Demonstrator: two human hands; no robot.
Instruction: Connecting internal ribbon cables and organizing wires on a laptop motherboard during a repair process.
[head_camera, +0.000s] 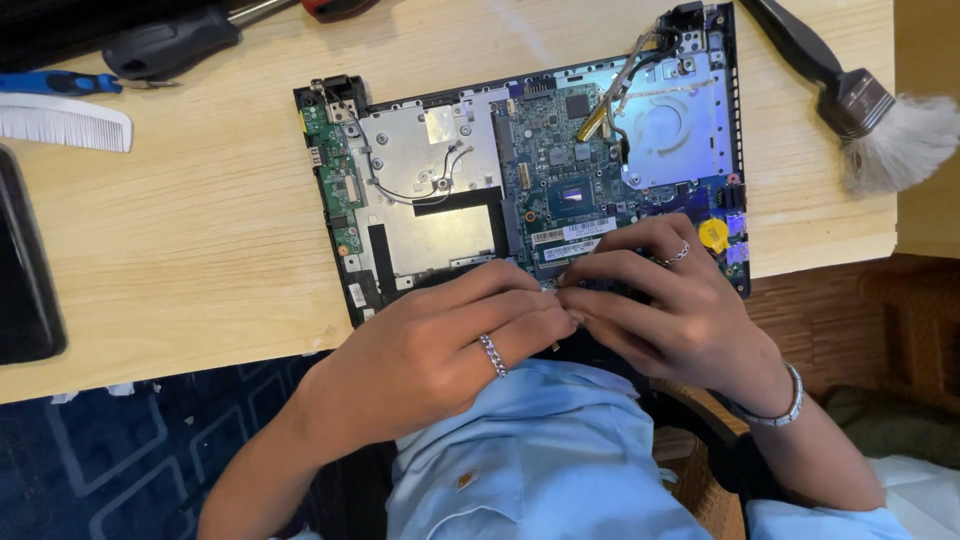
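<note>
An opened laptop base (430, 200) lies on the wooden table, its green circuit board, silver shields and fan exposed. Both hands meet at its near edge. My left hand (440, 350), with a ring on one finger, curls its fingertips against the lower middle of the board. My right hand (670, 310), wearing a ring and a bracelet, pinches at the same spot, fingertips touching those of the left. What lies between the fingers is hidden. A yellow round part (713, 235) sits just beyond my right hand.
A brush with white bristles (880, 125) lies at the table's far right. A white comb (65, 125), a blue-handled tool (60, 82) and a black-handled screwdriver (170, 42) lie far left. A dark flat object (25, 270) rests at the left edge.
</note>
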